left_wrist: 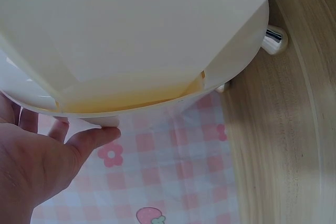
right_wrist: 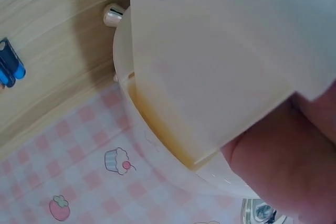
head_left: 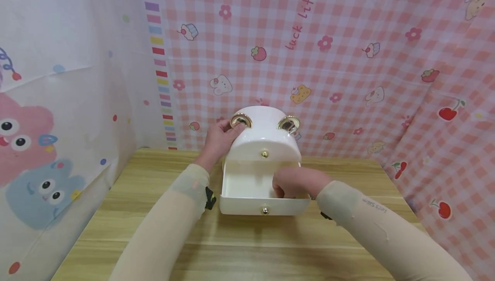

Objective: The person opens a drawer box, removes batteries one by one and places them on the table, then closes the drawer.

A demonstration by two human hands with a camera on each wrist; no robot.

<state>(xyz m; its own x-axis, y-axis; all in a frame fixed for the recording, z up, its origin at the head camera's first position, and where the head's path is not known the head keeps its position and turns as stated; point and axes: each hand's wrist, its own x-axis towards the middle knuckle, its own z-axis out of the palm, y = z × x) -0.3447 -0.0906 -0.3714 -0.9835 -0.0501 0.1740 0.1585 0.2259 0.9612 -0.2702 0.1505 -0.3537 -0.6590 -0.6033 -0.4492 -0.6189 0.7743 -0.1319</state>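
Left of box [head_left: 264,135], my left hand [head_left: 221,140] gripped its side, likely bracing; right hand [head_left: 295,181] in drawer [head_left: 242,206], couldn't tell hold.

Behind and above the fingers [left_wrist: 94,137], the head view looks forward and down; each wrist view peers forward, close by its own fingers, all sharing the white drawer box [head_left: 263,135] and desk [head_left: 232,251]

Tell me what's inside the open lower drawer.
The right hand dips into the drawer; the visible floor beside it looks bare. Whatever lies under the hand or close behind the front panel is covered.
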